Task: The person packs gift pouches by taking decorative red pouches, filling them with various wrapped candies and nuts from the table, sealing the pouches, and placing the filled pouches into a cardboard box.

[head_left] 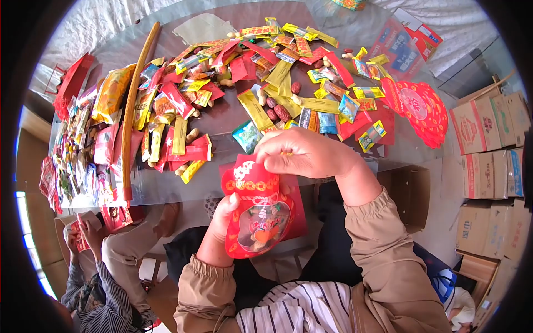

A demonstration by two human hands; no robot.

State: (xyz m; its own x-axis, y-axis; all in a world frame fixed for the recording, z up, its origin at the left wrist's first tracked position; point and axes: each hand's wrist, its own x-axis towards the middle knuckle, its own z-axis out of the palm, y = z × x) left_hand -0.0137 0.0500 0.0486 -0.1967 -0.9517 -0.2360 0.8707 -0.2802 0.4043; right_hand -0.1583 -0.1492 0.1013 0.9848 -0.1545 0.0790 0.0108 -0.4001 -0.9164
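A red gift bag (232, 242) with gold coin prints and a clear heart-like window stands upright just off the table's near edge. Peanuts and wrapped sweets show through the window. My left hand (222, 217) grips its left side, thumb in front. At the top flap, the bent fingers of my right hand (308, 154) are pinched together on the bag's upper edge. Part of another red piece (297, 213) shows behind the bag. Just beyond my right hand lie a blue-green snack packet (246, 136), red dates (281, 113) and yellow stick packets (254, 110).
Mixed packets, peanuts and red envelopes cover the glass table (219, 183). A wooden stick (133, 116) divides off a pile at left. Fanned red bags (417, 108) lie at right. Cardboard boxes (476, 125) are stacked beyond. Another person's hands (89, 233) hold a red packet at lower left.
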